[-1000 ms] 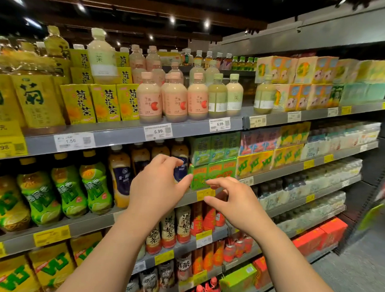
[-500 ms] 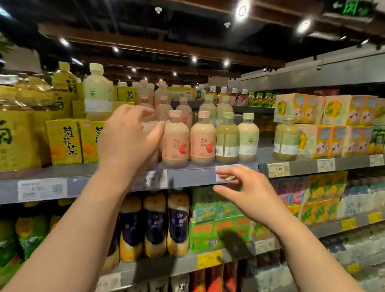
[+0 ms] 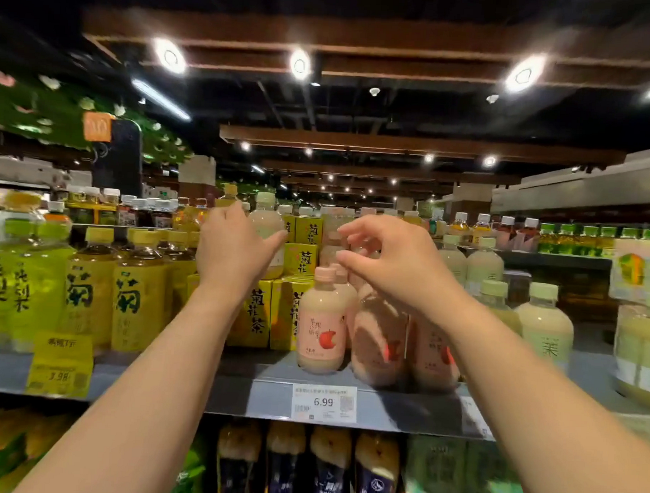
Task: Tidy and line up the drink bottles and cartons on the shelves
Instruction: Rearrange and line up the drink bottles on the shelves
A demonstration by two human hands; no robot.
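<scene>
My left hand [image 3: 234,249] is up at a pale cream bottle with a light green cap [image 3: 267,221] that stands on top of stacked yellow tea cartons [image 3: 253,314]. Its thumb lies across the bottle's front and its fingers curl round the left side. My right hand [image 3: 390,260] hovers just above the caps of the pink apple-label bottles [image 3: 321,328]. Its fingers are loosely curled, thumb and forefinger are apart, and it holds nothing. Its wrist hides part of the pink row.
The grey shelf [image 3: 235,395] carries a 6.99 price tag [image 3: 324,403]. Large yellow tea bottles [image 3: 131,293] fill the left and pale green-capped bottles [image 3: 543,326] stand to the right. Dark-labelled bottles [image 3: 328,470] sit on the shelf below.
Both hands rose from the lower shelves to the top shelf. My left hand moved onto the bottle atop the cartons. My right hand came up over the pink bottles.
</scene>
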